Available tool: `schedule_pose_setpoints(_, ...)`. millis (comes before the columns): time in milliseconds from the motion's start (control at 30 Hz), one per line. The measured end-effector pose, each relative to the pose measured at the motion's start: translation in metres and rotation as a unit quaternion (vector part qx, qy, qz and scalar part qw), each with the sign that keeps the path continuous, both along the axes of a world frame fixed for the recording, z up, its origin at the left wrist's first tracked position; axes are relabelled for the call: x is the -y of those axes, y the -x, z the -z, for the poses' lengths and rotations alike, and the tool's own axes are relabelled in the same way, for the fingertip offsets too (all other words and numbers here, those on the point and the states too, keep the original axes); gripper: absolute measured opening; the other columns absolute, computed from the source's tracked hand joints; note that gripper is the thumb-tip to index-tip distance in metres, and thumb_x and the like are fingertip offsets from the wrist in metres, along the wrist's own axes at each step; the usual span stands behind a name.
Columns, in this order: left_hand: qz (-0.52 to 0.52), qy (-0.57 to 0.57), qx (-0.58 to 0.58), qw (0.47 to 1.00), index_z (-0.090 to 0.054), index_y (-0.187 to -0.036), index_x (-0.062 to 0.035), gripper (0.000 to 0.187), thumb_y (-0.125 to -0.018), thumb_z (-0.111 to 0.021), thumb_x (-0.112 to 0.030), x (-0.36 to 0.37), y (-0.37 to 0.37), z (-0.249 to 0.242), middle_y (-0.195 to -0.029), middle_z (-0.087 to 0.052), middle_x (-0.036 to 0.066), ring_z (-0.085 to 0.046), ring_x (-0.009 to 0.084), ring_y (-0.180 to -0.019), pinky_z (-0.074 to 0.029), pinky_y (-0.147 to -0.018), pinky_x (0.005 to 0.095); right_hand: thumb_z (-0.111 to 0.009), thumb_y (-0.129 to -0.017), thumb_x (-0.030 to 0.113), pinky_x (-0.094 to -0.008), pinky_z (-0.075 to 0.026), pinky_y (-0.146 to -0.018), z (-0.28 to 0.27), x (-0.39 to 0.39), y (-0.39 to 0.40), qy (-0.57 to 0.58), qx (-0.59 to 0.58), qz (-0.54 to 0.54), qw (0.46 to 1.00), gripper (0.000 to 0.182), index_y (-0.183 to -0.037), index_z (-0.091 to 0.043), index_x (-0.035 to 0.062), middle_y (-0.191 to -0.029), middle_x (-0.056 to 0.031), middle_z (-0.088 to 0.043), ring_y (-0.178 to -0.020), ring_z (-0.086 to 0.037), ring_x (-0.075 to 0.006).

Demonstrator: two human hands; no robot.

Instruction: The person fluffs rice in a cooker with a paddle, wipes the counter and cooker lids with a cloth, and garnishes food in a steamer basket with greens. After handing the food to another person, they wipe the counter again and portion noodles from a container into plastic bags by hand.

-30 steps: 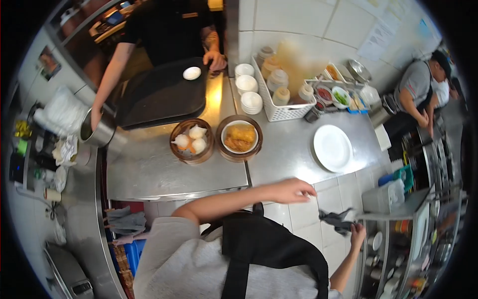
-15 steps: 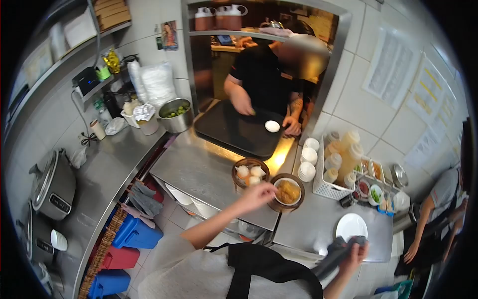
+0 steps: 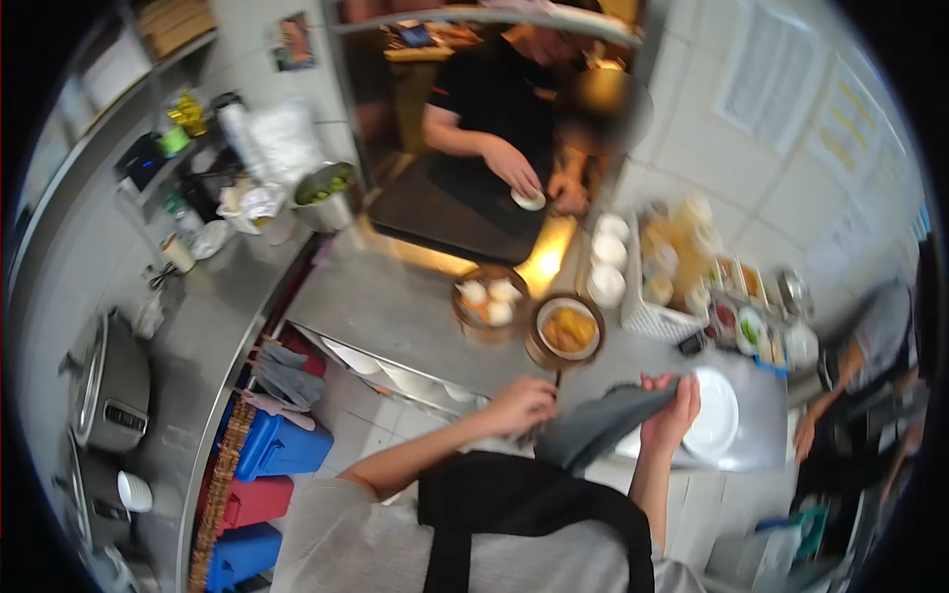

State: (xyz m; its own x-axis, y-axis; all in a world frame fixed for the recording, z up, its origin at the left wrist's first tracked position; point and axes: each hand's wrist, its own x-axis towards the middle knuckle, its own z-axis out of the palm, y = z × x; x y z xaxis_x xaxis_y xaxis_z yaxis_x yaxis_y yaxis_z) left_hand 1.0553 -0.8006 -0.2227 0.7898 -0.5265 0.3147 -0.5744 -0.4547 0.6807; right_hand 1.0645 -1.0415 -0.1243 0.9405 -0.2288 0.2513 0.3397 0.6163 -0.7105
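Note:
My right hand point(image 3: 674, 413) grips one end of a dark grey cloth point(image 3: 603, 425), which stretches left toward my left hand. My left hand point(image 3: 524, 405) is closed near the cloth's other end; what is in its fingers is too small to make out. Beyond my hands, a round steamer with a bowl of yellow-brown food point(image 3: 568, 328) stands on the metal counter. Left of it is a steamer of white dumplings point(image 3: 490, 301). A white plate point(image 3: 714, 415) lies just right of my right hand.
Across the counter point(image 3: 395, 316) a co-worker touches a small white dish point(image 3: 528, 201) by a black tray point(image 3: 445, 212). White bowls point(image 3: 607, 262) and a bottle basket point(image 3: 657, 316) stand right. A metal pot point(image 3: 326, 198) is left. Another person stands far right.
My left hand has drawn back from the bowl of food toward my body. My right hand has raised the cloth, now spread between my hands. The co-worker's hand has reached the small dish.

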Motion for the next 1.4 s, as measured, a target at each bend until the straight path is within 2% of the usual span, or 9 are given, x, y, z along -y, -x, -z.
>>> schedule_pose_setpoints(100, 0.007, -0.042, -0.173, 0.984, -0.063, -0.088, -0.0068, 0.016, -0.076, -0.065, -0.018, -0.046, -0.003, -0.026, -0.088, -0.063, 0.009, -0.060, 0.0231, -0.080, -0.047, -0.071, 0.0340, -0.058, -0.085, 0.016, -0.0396, -0.047, -0.077, 0.015, 0.018, 0.005, 0.229, -0.075, 0.046, 0.969, 0.016, -0.092, -0.051, 0.0043, -0.079, -0.0111, -0.057, -0.078, -0.058, -0.0229)
schedule_pose_setpoints(133, -0.030, -0.014, -0.216, 0.976, -0.062, -0.087, -0.0062, 0.015, -0.075, -0.064, -0.016, -0.054, -0.008, -0.045, -0.078, -0.063, 0.008, -0.061, 0.0213, -0.071, -0.048, -0.064, 0.0324, -0.060, -0.084, 0.016, -0.0402, -0.048, -0.077, 0.025, 0.013, 0.006, 0.349, -0.121, 0.054, 0.928, 0.021, -0.099, -0.053, 0.0023, -0.083, -0.0118, -0.058, -0.080, -0.058, -0.0242)
schedule_pose_setpoints(200, -0.075, 0.020, -0.116, 0.990, -0.062, -0.087, -0.0050, 0.016, -0.076, -0.064, -0.017, -0.061, -0.035, -0.070, -0.070, -0.062, 0.008, -0.061, 0.0177, -0.066, -0.047, -0.060, 0.0307, -0.063, -0.078, 0.009, -0.0388, -0.048, -0.071, 0.051, -0.013, 0.006, 0.631, 0.119, 0.140, 0.754, 0.041, -0.115, -0.049, -0.0003, -0.087, -0.0153, -0.058, -0.075, -0.059, -0.0298)
schedule_pose_setpoints(333, -0.187, -0.112, 0.099, 0.971, -0.064, -0.087, -0.0047, 0.017, -0.076, -0.064, -0.018, -0.046, -0.119, -0.094, -0.076, -0.063, 0.009, -0.061, 0.0229, -0.075, -0.048, -0.068, 0.0346, -0.057, -0.075, 0.007, -0.0446, -0.048, -0.070, 0.078, -0.069, -0.002, 0.706, 0.072, -0.091, 0.698, 0.051, -0.124, -0.043, 0.0059, -0.096, -0.0204, -0.057, -0.080, -0.058, -0.0396)
schedule_pose_setpoints(433, -0.195, -0.217, 0.113, 0.950, -0.065, -0.084, -0.0054, 0.020, -0.073, -0.065, -0.022, -0.028, -0.178, -0.072, -0.081, -0.064, 0.011, -0.061, 0.0276, -0.081, -0.048, -0.072, 0.0368, -0.054, -0.075, 0.008, -0.0465, -0.048, -0.069, 0.069, -0.098, -0.018, 0.768, 0.003, -0.094, 0.634, 0.051, -0.125, -0.042, 0.0064, -0.096, -0.0215, -0.057, -0.078, -0.059, -0.0399)
schedule_pose_setpoints(633, -0.100, -0.383, -0.064, 0.916, -0.067, -0.077, -0.0110, 0.016, -0.067, -0.068, -0.023, -0.013, -0.209, -0.070, -0.080, -0.066, 0.011, -0.063, 0.0264, -0.081, -0.049, -0.070, 0.0383, -0.053, -0.073, 0.008, -0.0461, -0.048, -0.066, 0.069, -0.086, -0.025, 0.736, 0.020, -0.022, 0.677, 0.039, -0.112, -0.053, 0.0085, -0.085, -0.0176, -0.060, -0.075, -0.060, -0.0366)
schedule_pose_setpoints(967, -0.038, -0.292, -0.035, 0.955, -0.065, -0.078, -0.0035, 0.017, -0.065, -0.066, -0.015, 0.024, -0.194, -0.059, -0.083, -0.065, 0.016, -0.063, 0.0296, -0.083, -0.049, -0.071, 0.0389, -0.052, -0.074, 0.008, -0.0400, -0.048, -0.069, 0.085, 0.017, -0.062, 0.573, -0.133, 0.055, 0.807, 0.025, -0.096, -0.062, 0.0014, -0.083, -0.0219, -0.062, -0.076, -0.061, -0.0352)
schedule_pose_setpoints(1200, 0.020, -0.273, -0.010, 0.962, -0.068, -0.081, -0.0076, 0.014, -0.068, -0.066, -0.013, 0.066, -0.200, -0.058, -0.082, -0.066, 0.013, -0.063, 0.0283, -0.083, -0.050, -0.072, 0.0382, -0.053, -0.071, 0.008, -0.0387, -0.047, -0.074, 0.074, 0.044, -0.149, 0.700, -0.022, -0.057, 0.712, 0.029, -0.097, -0.062, 0.0006, -0.084, -0.0212, -0.062, -0.080, -0.061, -0.0348)
schedule_pose_setpoints(1400, 0.050, -0.243, -0.030, 0.968, -0.069, -0.086, -0.0087, 0.018, -0.072, -0.067, -0.018, 0.067, -0.205, -0.056, -0.084, -0.066, 0.013, -0.064, 0.0264, -0.084, -0.050, -0.072, 0.0368, -0.053, -0.073, 0.004, -0.0391, -0.046, -0.079, 0.063, 0.042, -0.152, 0.694, 0.095, -0.099, 0.707, 0.030, -0.102, -0.060, 0.0010, -0.096, -0.0217, -0.061, -0.090, -0.059, -0.0342)
